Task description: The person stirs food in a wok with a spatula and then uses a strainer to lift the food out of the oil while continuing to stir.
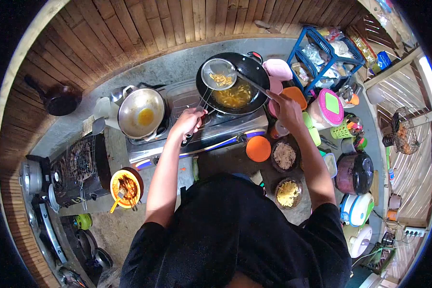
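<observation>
My left hand [189, 124] is closed round the handle of a round wire strainer [219, 74], which is held over the black wok [258, 79]. Golden-brown fried pieces [222, 80] lie in the strainer. More pieces float in yellowish oil [235, 96] in the wok, which stands on the stove's right side. My right hand [286, 111] grips a long dark-handled spatula [253, 83] that reaches over the wok to the strainer's edge. The spatula's tip is hard to make out. On the stove's left side sits a light metal pan [141, 113] with some oil.
Bowls of crumbly food [284, 156] and yellow pieces [288, 193], plus an orange lid [258, 149], are near my right forearm. A blue rack [324, 53] and pink-lidded tub [327, 108] stand right. An orange bowl [125, 188] and grill rack [79, 161] are left.
</observation>
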Available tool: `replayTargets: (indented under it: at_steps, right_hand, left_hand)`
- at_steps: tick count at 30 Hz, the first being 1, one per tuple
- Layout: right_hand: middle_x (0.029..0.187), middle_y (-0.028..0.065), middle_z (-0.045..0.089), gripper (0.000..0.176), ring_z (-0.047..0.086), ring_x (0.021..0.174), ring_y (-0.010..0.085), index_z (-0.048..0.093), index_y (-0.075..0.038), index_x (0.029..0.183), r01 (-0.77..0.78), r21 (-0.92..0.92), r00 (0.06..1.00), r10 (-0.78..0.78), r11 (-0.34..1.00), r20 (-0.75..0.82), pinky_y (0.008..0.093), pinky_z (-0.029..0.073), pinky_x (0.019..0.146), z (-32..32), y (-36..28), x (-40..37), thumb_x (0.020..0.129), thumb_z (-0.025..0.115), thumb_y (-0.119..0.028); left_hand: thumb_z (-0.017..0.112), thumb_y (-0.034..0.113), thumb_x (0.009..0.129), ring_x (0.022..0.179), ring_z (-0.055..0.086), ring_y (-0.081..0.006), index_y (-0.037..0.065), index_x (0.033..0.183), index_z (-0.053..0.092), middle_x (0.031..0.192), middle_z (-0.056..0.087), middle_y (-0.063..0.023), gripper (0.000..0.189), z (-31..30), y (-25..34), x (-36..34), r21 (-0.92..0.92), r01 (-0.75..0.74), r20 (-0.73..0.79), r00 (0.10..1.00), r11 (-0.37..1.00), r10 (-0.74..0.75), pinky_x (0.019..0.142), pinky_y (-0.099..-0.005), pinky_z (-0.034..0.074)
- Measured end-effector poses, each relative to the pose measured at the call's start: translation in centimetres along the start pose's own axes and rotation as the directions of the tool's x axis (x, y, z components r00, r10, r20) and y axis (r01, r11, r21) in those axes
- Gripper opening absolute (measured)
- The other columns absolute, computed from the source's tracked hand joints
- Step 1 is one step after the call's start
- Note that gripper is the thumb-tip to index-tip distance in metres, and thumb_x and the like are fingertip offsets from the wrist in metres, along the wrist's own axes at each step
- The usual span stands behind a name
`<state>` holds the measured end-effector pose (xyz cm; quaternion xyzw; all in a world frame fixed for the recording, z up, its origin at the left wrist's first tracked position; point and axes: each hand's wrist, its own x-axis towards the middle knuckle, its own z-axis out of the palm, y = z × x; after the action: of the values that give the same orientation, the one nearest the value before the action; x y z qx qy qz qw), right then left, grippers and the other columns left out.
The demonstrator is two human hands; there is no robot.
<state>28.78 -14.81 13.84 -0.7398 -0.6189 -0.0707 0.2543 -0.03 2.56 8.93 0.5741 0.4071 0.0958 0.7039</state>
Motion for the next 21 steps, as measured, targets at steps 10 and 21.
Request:
replayTargets:
  at_steps: [10,21]
  right_hand:
    - [0.082,0.0223,0.065,0.026,0.063,0.076,0.0395,0.064,-0.008,0.111,-0.238,0.13,0.97,0.242,0.963,-0.018,0.0461,0.05,0.066,1.6,4.1,-0.5,0.087,0.056,-0.014]
    - [0.09,0.0226,0.065,0.026,0.064,0.085,0.0395,0.065,-0.006,0.107,-0.322,-0.018,0.946,0.323,0.946,0.04,0.0442,0.051,0.073,8.0,9.0,-1.0,0.087,0.058,-0.021]
  left_hand:
    - [0.053,0.024,0.091,0.042,0.043,-0.01,0.005,0.101,0.056,0.053,0.047,0.0002,0.022,-1.0,-1.2,0.9,0.011,-0.025,-0.064,0.998,1.0,0.026,0.039,-0.0258,0.032]
    - [0.057,0.023,0.09,0.04,0.041,-0.0079,0.003,0.097,0.056,0.051,0.046,0.0022,0.021,-1.1,-0.5,0.1,-0.021,-0.018,-0.123,0.992,1.0,0.015,0.038,-0.0234,0.029]
